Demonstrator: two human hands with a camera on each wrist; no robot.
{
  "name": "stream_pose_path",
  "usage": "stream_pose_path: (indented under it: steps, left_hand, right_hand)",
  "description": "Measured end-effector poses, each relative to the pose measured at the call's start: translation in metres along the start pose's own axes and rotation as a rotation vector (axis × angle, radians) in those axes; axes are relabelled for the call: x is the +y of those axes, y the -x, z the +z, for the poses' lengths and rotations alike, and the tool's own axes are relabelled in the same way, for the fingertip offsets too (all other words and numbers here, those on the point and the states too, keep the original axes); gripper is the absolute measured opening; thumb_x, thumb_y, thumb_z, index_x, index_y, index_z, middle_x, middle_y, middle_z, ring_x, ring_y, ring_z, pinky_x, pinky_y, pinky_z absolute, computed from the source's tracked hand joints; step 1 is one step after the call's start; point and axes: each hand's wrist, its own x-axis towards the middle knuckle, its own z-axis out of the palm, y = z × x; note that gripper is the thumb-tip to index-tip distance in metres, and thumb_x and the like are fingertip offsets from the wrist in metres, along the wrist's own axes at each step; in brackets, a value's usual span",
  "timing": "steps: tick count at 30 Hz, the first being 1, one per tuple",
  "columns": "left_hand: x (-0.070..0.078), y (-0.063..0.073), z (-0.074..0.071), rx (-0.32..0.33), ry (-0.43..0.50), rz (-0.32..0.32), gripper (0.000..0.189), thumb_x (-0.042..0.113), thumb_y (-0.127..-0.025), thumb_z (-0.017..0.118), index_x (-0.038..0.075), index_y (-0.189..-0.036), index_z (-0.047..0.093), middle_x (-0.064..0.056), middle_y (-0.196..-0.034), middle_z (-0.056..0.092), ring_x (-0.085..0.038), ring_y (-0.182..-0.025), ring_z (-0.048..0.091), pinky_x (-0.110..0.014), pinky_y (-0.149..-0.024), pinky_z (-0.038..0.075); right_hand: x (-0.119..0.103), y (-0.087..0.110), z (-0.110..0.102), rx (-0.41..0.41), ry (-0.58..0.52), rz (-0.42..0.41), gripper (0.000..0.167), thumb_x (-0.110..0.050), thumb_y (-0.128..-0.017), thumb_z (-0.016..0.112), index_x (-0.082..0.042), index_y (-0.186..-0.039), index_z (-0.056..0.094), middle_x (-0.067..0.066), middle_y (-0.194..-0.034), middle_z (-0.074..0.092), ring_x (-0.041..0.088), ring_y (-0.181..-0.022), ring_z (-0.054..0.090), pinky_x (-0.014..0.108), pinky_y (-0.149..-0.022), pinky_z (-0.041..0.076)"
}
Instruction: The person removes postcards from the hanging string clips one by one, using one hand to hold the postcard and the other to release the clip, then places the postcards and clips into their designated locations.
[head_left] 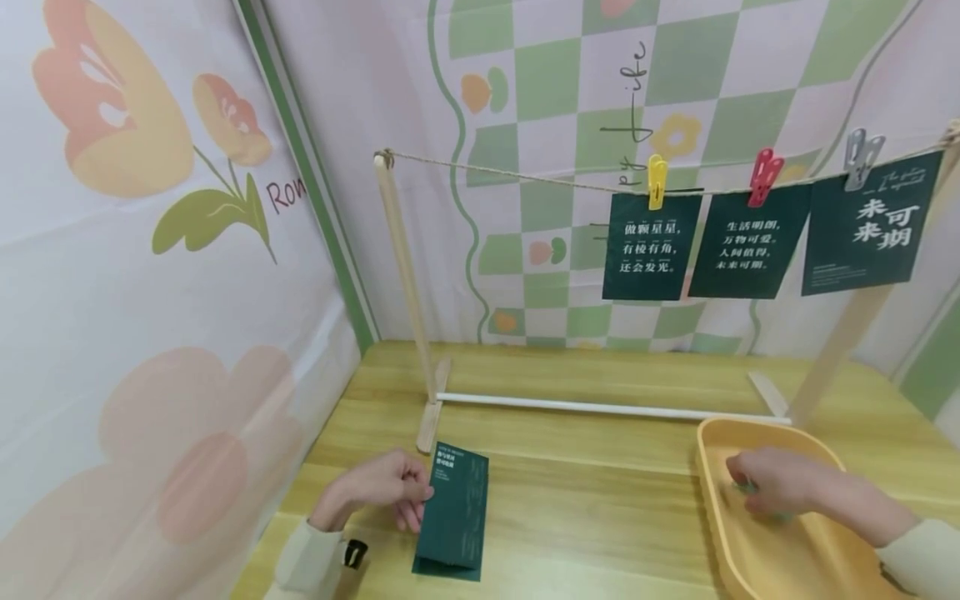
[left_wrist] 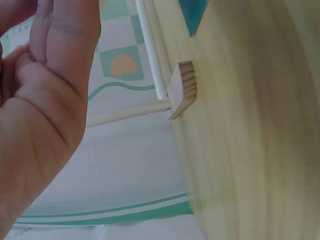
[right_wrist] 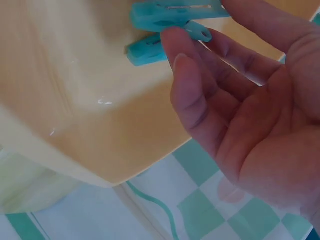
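My left hand (head_left: 393, 487) pinches the left edge of a dark green card (head_left: 453, 512) printed with white text, above the table's front left part. A second card edge shows under it at the bottom. In the left wrist view only a teal card corner (left_wrist: 193, 15) appears, apart from the left hand (left_wrist: 50, 85). My right hand (head_left: 787, 482) reaches down into a yellow-orange tray (head_left: 708, 467). The right wrist view has teal clothespins (right_wrist: 172, 14) inside the tray, and the fingers of my right hand (right_wrist: 240, 100) curl at them, thumb and fingertips on one.
A wooden stand (head_left: 405, 283) carries a string (head_left: 510, 173) across the table. Three dark green cards hang toward its right, under a yellow clothespin (head_left: 657, 182), a red clothespin (head_left: 765, 177) and a grey clothespin (head_left: 862, 158). A white rod (head_left: 600, 407) joins the stand's feet.
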Motion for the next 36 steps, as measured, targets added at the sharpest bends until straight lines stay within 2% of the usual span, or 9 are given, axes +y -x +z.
stream_pose_path:
  steps: [7,11,17,20,28,36]
  left_hand:
    - [-0.012,0.002,0.007,-0.028,0.062,-0.070,0.021,0.013,-0.097,0.059,-0.005,-0.086,0.062,-0.009,-0.069,0.070,-0.016,-0.057,0.069,-0.027,-0.051,0.057]
    - [-0.019,0.000,0.008,-0.034,0.082,-0.101,0.022,0.014,-0.097,0.059,-0.004,-0.084,0.061,-0.009,-0.068,0.070,-0.015,-0.056,0.068,-0.028,-0.050,0.057]
    - [-0.027,-0.002,0.010,-0.013,0.052,-0.122,0.022,0.012,-0.096,0.059,-0.003,-0.080,0.060,-0.010,-0.062,0.068,-0.016,-0.051,0.066,-0.031,-0.048,0.056]
    - [-0.028,-0.003,0.011,0.005,0.039,-0.139,0.023,0.011,-0.096,0.058,-0.003,-0.079,0.059,-0.010,-0.060,0.066,-0.016,-0.048,0.065,-0.030,-0.045,0.055]
    - [-0.028,-0.002,0.010,0.040,-0.007,-0.217,0.021,0.012,-0.099,0.051,-0.001,-0.084,0.058,-0.008,-0.059,0.065,-0.014,-0.046,0.063,-0.027,-0.043,0.053]
    - [-0.028,-0.005,0.014,0.061,-0.068,-0.287,0.021,0.012,-0.096,0.054,0.000,-0.080,0.060,-0.007,-0.057,0.064,-0.012,-0.042,0.059,-0.023,-0.037,0.046]
  right_hand:
    - [0.004,0.001,0.010,0.051,0.116,-0.027,0.032,-0.011,-0.062,0.074,-0.021,-0.074,0.045,-0.013,-0.065,0.043,0.001,-0.060,0.036,0.023,-0.053,0.031]
    - [0.002,-0.001,0.014,0.055,0.173,0.000,0.036,-0.010,-0.062,0.075,-0.021,-0.073,0.043,-0.011,-0.066,0.043,0.004,-0.061,0.039,0.026,-0.054,0.034]
    - [-0.004,-0.002,0.015,0.061,0.226,0.032,0.038,-0.010,-0.063,0.077,-0.019,-0.074,0.042,-0.008,-0.068,0.043,0.008,-0.063,0.043,0.031,-0.054,0.038]
    - [-0.004,-0.001,0.017,0.089,0.249,0.037,0.038,-0.010,-0.062,0.077,-0.020,-0.074,0.042,-0.007,-0.069,0.044,0.010,-0.064,0.046,0.032,-0.055,0.040]
    - [-0.003,-0.004,0.022,0.150,0.282,0.038,0.039,-0.008,-0.061,0.076,-0.020,-0.073,0.040,-0.007,-0.068,0.044,0.010,-0.062,0.045,0.032,-0.052,0.039]
    - [-0.004,-0.003,0.016,0.136,0.326,0.048,0.033,-0.013,-0.061,0.078,-0.018,-0.076,0.048,-0.007,-0.065,0.047,0.013,-0.059,0.049,0.034,-0.051,0.041]
